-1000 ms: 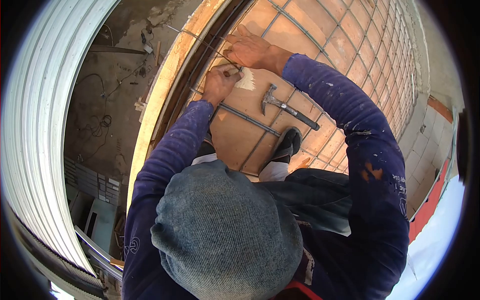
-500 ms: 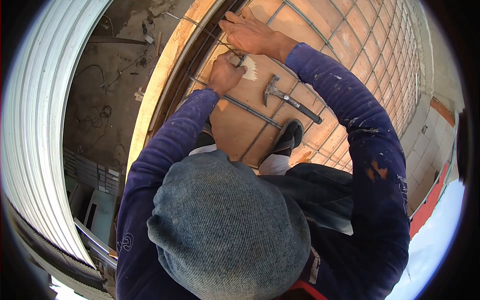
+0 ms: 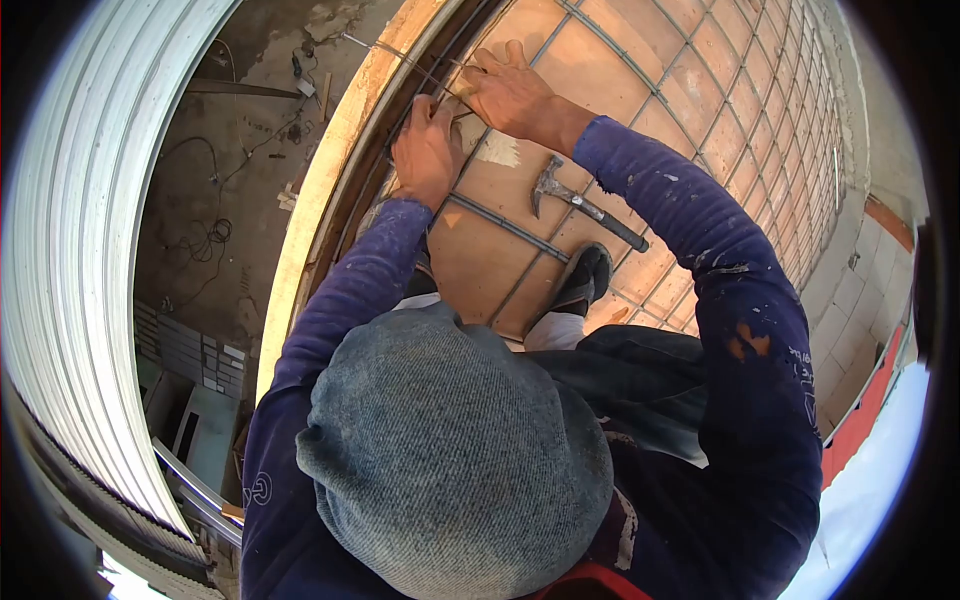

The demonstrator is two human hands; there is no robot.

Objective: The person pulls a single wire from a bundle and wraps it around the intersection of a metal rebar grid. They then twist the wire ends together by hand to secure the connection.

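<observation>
Bringing both hands near each other, I work beside the timber edge (image 3: 335,130) of the panel (image 3: 475,275). Half a second ago, my left hand (image 3: 427,150) was next to the pale patch (image 3: 499,150); now it has gone closer to this edge, and the patch lies open. My right hand (image 3: 508,92) has moved only a little. The thin rod (image 3: 403,58) crosses over the timber edge, and its inner end comes between my hands. The fingers of both are bent; whether they grasp the rod, I cannot tell, because the tips are hidden. I judge that the work is now at the rod, near the edge. The hammer (image 3: 590,208) rests apart, on the steel bars (image 3: 510,228), not held by me.
</observation>
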